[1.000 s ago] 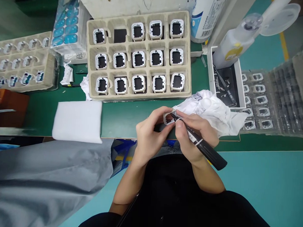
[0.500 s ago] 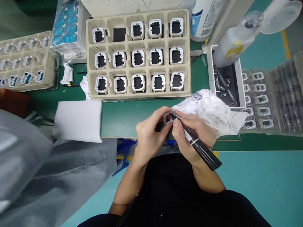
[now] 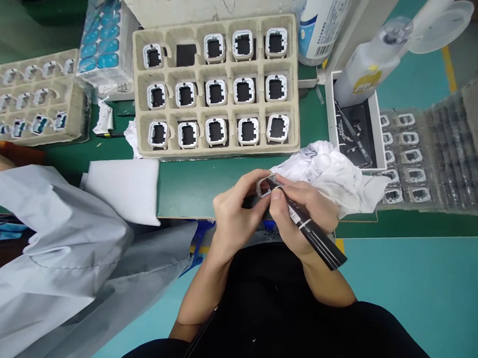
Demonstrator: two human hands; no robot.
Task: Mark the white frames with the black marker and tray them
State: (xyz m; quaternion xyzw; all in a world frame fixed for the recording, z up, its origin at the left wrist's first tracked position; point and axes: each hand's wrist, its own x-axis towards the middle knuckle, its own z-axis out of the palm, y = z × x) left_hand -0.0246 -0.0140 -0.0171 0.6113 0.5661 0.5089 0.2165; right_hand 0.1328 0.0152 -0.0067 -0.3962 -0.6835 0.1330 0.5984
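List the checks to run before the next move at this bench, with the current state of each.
1. Grip: the left hand pinches the white frame: ok.
2. Tool: the right hand holds the black marker, tip end at the frame: ok.
3. Tip touching the frame: cannot tell, the fingers hide it.
4. Free cell in the pulp tray: ok, the top row's second cell from the left shows only a black square.
5. The white cloth apart from the hands: not ok, it lies right behind the right hand's fingers.
6. The co-worker's sleeve apart from the hands: ok, it is off to the left.
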